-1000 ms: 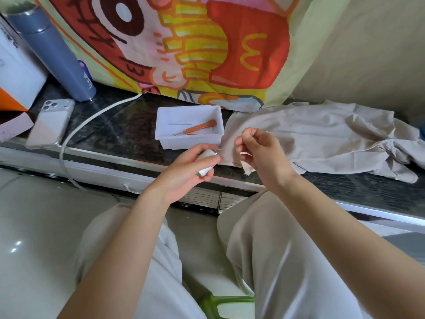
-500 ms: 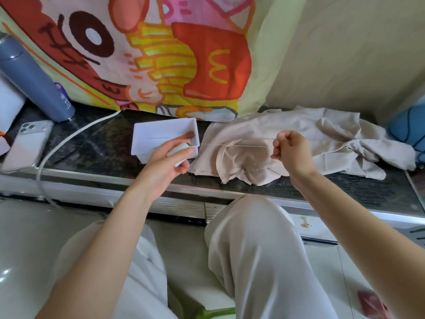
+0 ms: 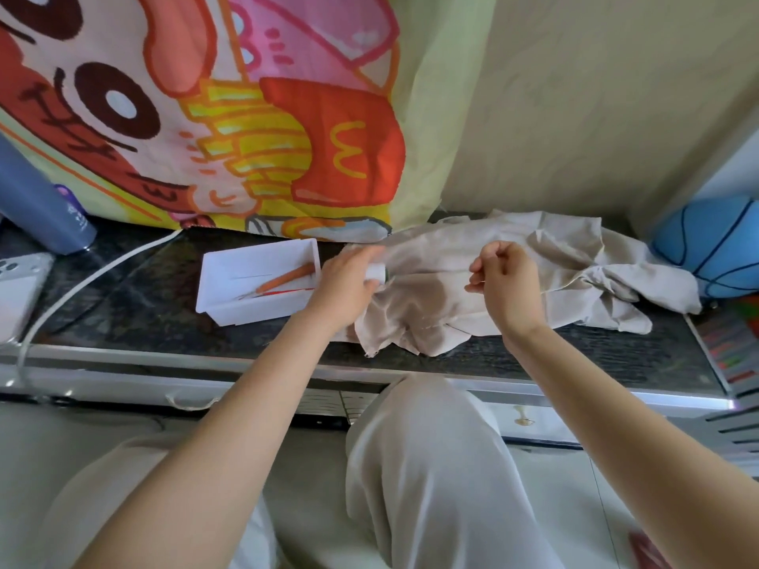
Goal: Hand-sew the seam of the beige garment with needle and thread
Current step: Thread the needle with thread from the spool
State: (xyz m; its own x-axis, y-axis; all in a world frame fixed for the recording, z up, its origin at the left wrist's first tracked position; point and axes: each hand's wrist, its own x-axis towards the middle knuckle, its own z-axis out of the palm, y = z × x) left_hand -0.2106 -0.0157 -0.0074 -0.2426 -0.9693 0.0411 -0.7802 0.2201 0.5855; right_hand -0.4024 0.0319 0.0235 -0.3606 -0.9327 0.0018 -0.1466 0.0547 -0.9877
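The beige garment lies crumpled on the dark counter, right of centre. My left hand grips a small white thread spool above the garment's left edge. My right hand is held over the garment with its fingers curled, pinching the thread end; the strand between the two hands is too faint to trace. A white tray left of the garment holds a thin needle and an orange-handled tool.
A blue bottle and a white phone stand at the far left, with a white cable crossing the counter. A cartoon-print cloth hangs behind. A blue ball sits at the right. My knees are below the counter's metal edge.
My hands went from close together to spread apart, drawing thread off the spool. Both then rose over the garment, the left hand moving right of the tray.
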